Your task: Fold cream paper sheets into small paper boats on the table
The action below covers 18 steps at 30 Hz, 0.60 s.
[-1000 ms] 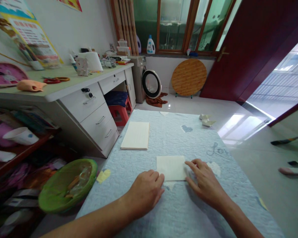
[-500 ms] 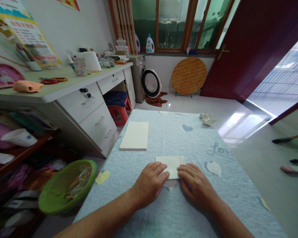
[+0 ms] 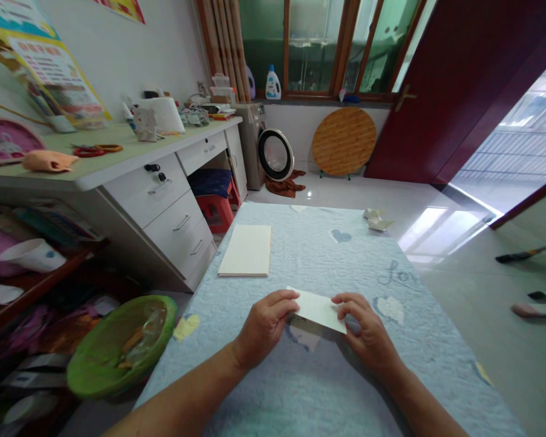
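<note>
A small pale rectangle of folded paper (image 3: 317,309) is held between my hands, tilted and a little above the cloth-covered table (image 3: 300,255). My left hand (image 3: 266,321) pinches its left end between thumb and fingers. At the right end, my right hand (image 3: 366,325) grips the paper with its fingers over the top edge and the thumb below, partly hidden. A stack of cream paper (image 3: 246,250) lies flat farther off to the left. Near the far right corner sit folded paper pieces (image 3: 378,220).
Left of the table stands a green basket (image 3: 91,379) with bags in it. Beyond it is a white desk (image 3: 173,212) with drawers, and a red stool (image 3: 221,212) under it. A washing machine with its door (image 3: 276,155) open and a round wooden board (image 3: 344,141) are at the back.
The paper, which lay flat on the table under my fingers, is now lifted and tilted down to the right. Both hands have gone from pressing on it to pinching its ends.
</note>
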Tool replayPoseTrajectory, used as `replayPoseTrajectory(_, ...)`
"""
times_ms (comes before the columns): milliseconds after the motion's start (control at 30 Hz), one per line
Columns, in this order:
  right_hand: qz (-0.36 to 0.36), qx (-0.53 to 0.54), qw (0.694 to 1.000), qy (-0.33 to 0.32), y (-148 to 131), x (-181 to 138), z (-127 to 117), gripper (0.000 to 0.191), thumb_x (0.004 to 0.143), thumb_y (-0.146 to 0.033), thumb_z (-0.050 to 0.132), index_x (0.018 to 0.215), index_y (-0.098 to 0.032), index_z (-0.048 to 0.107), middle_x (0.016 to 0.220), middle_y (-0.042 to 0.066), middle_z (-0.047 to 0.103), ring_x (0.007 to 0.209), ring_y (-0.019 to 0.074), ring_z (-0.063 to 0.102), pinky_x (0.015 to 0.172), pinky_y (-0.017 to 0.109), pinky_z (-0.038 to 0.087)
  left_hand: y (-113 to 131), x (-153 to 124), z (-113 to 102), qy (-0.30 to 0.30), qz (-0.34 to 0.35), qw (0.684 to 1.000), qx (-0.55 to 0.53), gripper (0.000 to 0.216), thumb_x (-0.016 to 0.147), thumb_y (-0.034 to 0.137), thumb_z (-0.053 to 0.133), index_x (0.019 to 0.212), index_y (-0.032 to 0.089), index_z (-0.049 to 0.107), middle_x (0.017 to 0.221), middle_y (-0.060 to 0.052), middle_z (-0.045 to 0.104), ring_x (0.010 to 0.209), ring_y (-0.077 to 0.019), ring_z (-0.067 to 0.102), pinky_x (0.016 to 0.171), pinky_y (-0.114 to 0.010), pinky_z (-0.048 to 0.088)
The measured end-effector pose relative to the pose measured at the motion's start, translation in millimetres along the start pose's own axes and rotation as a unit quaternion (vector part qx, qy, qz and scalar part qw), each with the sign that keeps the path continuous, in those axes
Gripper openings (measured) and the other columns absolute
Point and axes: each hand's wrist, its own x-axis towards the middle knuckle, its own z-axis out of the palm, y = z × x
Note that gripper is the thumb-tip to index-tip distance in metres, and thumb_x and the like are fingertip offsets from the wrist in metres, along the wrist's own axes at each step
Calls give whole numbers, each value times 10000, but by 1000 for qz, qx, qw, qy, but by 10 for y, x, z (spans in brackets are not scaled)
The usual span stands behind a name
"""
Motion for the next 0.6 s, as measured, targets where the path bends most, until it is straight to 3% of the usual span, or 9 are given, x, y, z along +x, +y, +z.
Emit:
replayPoseTrajectory(167, -71, -60, 993, 70, -132, 11, -24, 209, 740, -34, 468, 787, -237, 450, 791, 16, 569, 812, 200, 540, 863, 416, 451, 111, -21, 57, 4, 60, 980, 188, 271, 908, 66, 484, 1104, 175, 637, 1415, -146, 502, 1363, -298, 401, 1070, -498, 443)
replayPoseTrajectory(267, -115, -138, 978, 102, -204, -20, -12, 230, 731, -19, 487, 808, -236, 474, 779, 2, 544, 819, 193, 518, 971, 481, 389, 218, -78, 98, 4, 108, 959, 263, 323, 918, 92, 499, 1201, 201, 610, 1376, -137, 546, 1175, -277, 543, 956, -452, 517)
replayPoseTrajectory(367, -144, -180, 968, 97, -259, -55, 31, 234, 763, -7, 471, 817, -234, 490, 773, -3, 543, 840, 185, 519, 1021, 494, 346, 261, -120, 141, -9, 159, 953, 258, 277, 940, 110, 476, 1159, 196, 623, 1228, -121, 635, 909, -202, 634, 768, -335, 575)
replayPoseTrajectory(467, -156, -183, 968, 66, -303, -65, 76, 218, 795, -16, 463, 805, -231, 495, 761, -4, 538, 834, 179, 516, 1036, 493, 336, 248, -122, 168, 6, 157, 962, 224, 192, 954, 130, 473, 1034, 184, 640, 1109, -99, 671, 746, -151, 647, 651, -269, 574)
replayPoseTrajectory(600, -138, -160, 977, 36, -307, -44, 79, 218, 793, -33, 479, 871, -230, 532, 814, 8, 559, 870, 190, 520, 1038, 497, 339, 226, -100, 160, 8, 119, 981, 155, 180, 961, 128, 450, 1003, 169, 620, 1084, -101, 669, 892, -187, 677, 775, -300, 588)
